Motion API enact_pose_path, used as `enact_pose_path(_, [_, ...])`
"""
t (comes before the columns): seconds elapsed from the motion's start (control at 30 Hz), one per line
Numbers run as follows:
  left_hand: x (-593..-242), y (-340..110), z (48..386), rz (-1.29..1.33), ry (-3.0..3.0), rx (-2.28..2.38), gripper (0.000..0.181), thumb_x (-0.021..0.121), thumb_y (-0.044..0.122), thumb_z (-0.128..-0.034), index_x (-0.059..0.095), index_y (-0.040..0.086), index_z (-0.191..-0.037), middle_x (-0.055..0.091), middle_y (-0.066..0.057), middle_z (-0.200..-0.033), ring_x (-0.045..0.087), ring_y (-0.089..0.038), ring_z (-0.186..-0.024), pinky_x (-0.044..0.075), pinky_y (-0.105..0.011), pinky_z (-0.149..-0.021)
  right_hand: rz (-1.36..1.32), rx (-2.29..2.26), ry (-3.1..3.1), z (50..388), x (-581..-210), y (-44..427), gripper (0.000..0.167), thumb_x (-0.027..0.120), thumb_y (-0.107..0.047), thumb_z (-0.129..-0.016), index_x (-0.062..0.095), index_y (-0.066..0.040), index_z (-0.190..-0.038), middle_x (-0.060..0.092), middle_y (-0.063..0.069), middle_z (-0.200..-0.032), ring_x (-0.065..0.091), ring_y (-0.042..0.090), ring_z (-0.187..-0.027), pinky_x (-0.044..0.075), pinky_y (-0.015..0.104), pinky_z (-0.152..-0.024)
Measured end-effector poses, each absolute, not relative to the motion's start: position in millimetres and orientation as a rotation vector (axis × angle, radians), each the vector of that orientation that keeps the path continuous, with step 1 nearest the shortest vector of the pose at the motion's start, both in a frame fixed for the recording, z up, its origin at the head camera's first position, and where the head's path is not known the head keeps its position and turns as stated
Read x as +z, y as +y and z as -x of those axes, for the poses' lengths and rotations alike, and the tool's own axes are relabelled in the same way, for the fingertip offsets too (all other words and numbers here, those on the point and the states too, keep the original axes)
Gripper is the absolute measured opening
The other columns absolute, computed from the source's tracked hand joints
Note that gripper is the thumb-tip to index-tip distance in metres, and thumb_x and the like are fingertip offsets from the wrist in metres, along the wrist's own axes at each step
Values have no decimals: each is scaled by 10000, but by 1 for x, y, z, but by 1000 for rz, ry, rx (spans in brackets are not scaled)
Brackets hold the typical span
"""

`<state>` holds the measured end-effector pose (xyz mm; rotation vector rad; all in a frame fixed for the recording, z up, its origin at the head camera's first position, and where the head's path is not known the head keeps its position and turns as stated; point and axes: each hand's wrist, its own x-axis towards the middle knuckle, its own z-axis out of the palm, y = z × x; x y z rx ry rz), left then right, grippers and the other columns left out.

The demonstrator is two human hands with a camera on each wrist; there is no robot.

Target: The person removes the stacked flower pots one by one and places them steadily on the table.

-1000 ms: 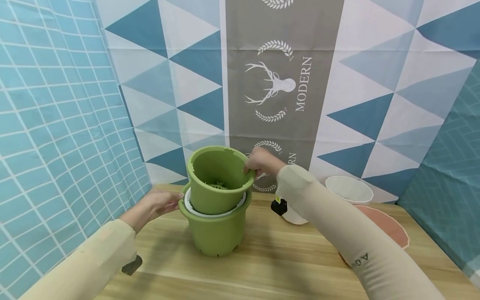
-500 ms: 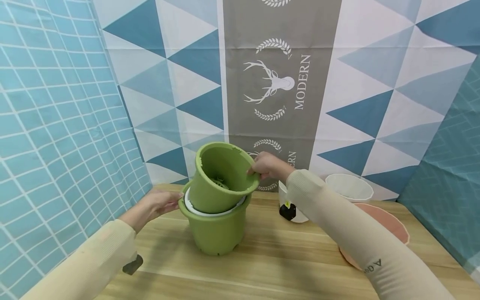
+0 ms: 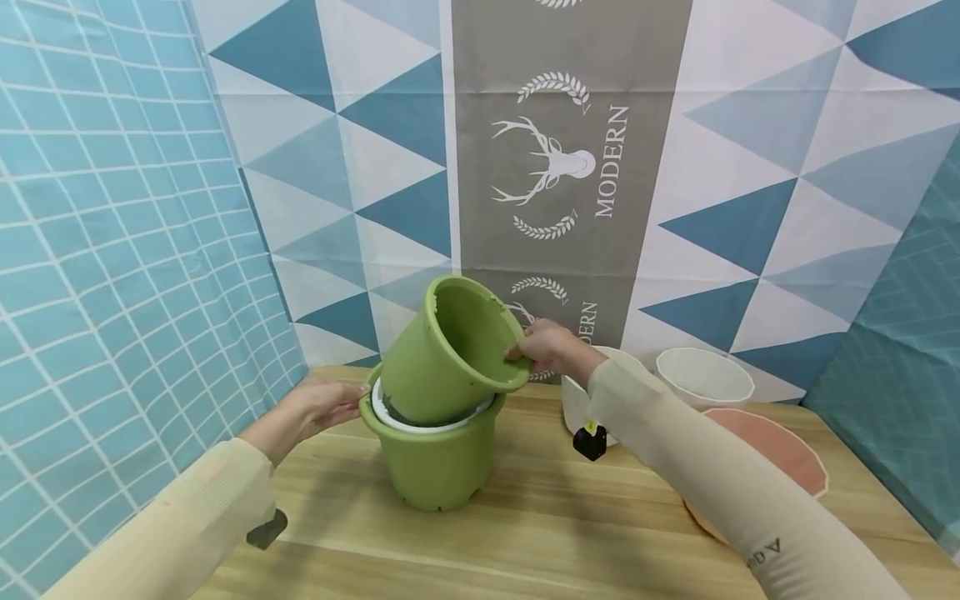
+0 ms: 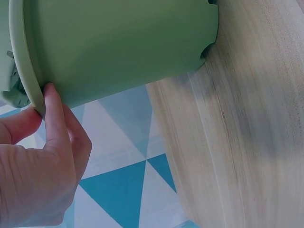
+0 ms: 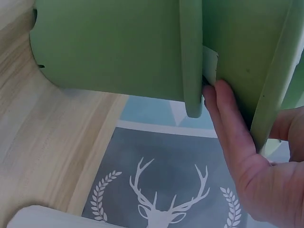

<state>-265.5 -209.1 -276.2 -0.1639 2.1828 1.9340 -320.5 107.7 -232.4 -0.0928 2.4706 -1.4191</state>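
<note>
A green pot [image 3: 435,467] stands upright on the wooden table, with a white rim [image 3: 420,427] showing inside it. Tilted in its mouth is a second green pot [image 3: 420,367], its opening toward the right. My right hand [image 3: 551,346] pinches the tilted pot's rim at its right side; in the right wrist view the fingers [image 5: 232,118] lie along its outer wall. My left hand [image 3: 318,406] pinches the lower pot's rim at its left, thumb and fingers on either side in the left wrist view [image 4: 42,156].
Behind my right forearm stand a white pot [image 3: 577,404], another white container [image 3: 705,377] and a salmon-coloured one [image 3: 780,442]. Patterned cloth [image 3: 547,250] hangs at the table's back, and blue checked cloth [image 3: 112,250] at the left.
The upper pot has tipped further to the right, its lower left side rising, as my right hand moved right and slightly down. My left hand has stayed at the lower pot's rim.
</note>
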Motion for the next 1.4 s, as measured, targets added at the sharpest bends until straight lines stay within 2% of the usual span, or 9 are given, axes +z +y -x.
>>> enact_pose_path(0.13, [-277, -210, 266, 174, 2178, 1939, 444, 564, 24, -940, 423, -185, -1306, 654, 22, -771, 669, -42, -694, 622, -156, -736, 90, -1427, 2486, 320, -235, 110, 224, 641, -70, -906, 623, 90, -1062, 681, 42, -681, 635, 78, -541, 618, 188, -605])
enact_pose_path(0.3, [-276, -209, 266, 206, 2193, 1930, 460, 578, 35, -938, 416, -181, -1311, 636, 11, -798, 663, -45, -699, 623, -165, -748, 94, -1467, 2467, 318, -238, 111, 213, 635, -69, -910, 614, 92, -1048, 676, 44, -671, 646, 83, -545, 633, 213, -650])
enact_pose_path(0.43, [-275, -209, 266, 217, 2202, 1920, 478, 578, 43, -941, 404, -183, -1324, 634, 11, -797, 660, -42, -697, 623, -164, -750, 101, -1494, 2469, 316, -240, 112, 214, 635, -63, -909, 611, 90, -1057, 685, 56, -690, 649, 87, -547, 629, 213, -637])
enact_pose_path(0.6, [-274, -209, 265, 212, 2192, 1935, 451, 577, 35, -940, 427, -174, -1310, 655, 20, -765, 670, -43, -688, 624, -164, -742, 98, -1597, 2445, 312, -243, 111, 245, 626, -32, -908, 598, 107, -1107, 722, 167, -883, 658, 95, -578, 636, 222, -665])
enact_pose_path(0.73, [-273, -209, 266, 215, 2189, 1941, 430, 579, 34, -939, 446, -161, -1298, 654, 23, -758, 669, -43, -686, 624, -163, -738, 106, -1660, 2455, 309, -248, 110, 250, 625, -20, -905, 597, 118, -1112, 693, 241, -1047, 673, 103, -625, 644, 240, -713])
enact_pose_path(1.1, [-275, -207, 265, 222, 2170, 1934, 392, 576, 34, -940, 471, -142, -1274, 655, 27, -746, 668, -43, -678, 623, -157, -726, 221, -1733, 2588, 296, -264, 112, 240, 629, -15, -894, 606, 152, -1065, 678, 302, -1027, 740, 247, -765, 650, 271, -683])
enact_pose_path(1.27, [-273, -207, 265, 220, 2150, 1940, 413, 574, 35, -941, 438, -147, -1286, 626, 15, -786, 656, -45, -701, 620, -155, -746, 189, -1714, 2643, 294, -266, 112, 241, 646, -72, -901, 625, 102, -1066, 697, 265, -1020, 731, 204, -748, 645, 253, -683])
enact_pose_path(1.4, [-273, -208, 265, 216, 2152, 1929, 367, 575, 38, -941, 464, -126, -1250, 620, 16, -792, 651, -42, -706, 619, -153, -747, 187, -1662, 2728, 291, -269, 112, 244, 662, -124, -899, 651, 53, -1068, 715, 227, -994, 734, 231, -790, 640, 246, -692])
